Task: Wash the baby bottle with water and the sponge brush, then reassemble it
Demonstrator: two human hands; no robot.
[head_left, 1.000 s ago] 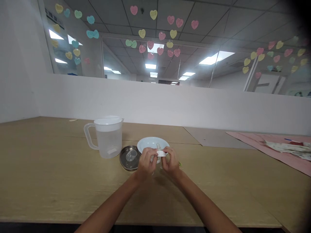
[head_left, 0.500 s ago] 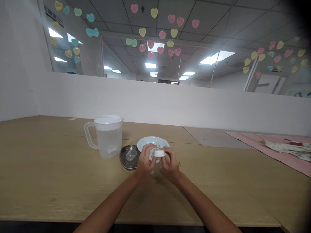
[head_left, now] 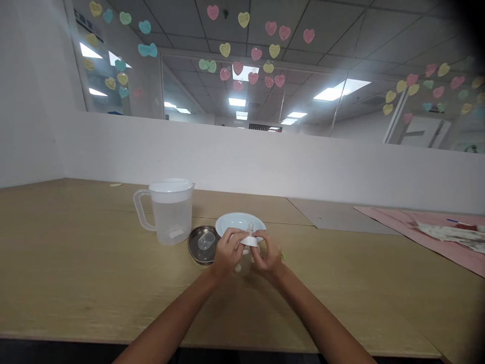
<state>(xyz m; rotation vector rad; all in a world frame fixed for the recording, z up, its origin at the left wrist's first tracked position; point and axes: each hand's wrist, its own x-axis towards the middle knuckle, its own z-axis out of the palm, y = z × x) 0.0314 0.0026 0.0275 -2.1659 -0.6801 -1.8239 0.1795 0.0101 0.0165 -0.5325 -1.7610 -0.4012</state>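
Observation:
Between both hands is a white screw ring [head_left: 249, 241] with a clear, ridged baby bottle nipple [head_left: 250, 228] standing up from it. My left hand [head_left: 228, 251] is closed, its fingertips pinching the ring's left side. On the opposite side, my right hand [head_left: 268, 252] is closed on the ring with thumb and fingers. Below the ring, a see-through bottle [head_left: 245, 263] shows faintly between the hands. The fingers hide part of it, so I cannot tell whether the ring sits on its neck.
A white bowl [head_left: 227, 220] stands just behind the hands. To the left, a round steel tray [head_left: 194, 253] holds a clear plastic cap [head_left: 206, 240], beside a lidded plastic pitcher [head_left: 172, 215]. A small green item [head_left: 282, 256] peeks out by my right hand. Pink cloth [head_left: 382, 215] lies far right.
The ring has tilted and sits slightly lower, with my fingers now over more of its top. More of the bottle shows beneath it. The view has shifted slightly.

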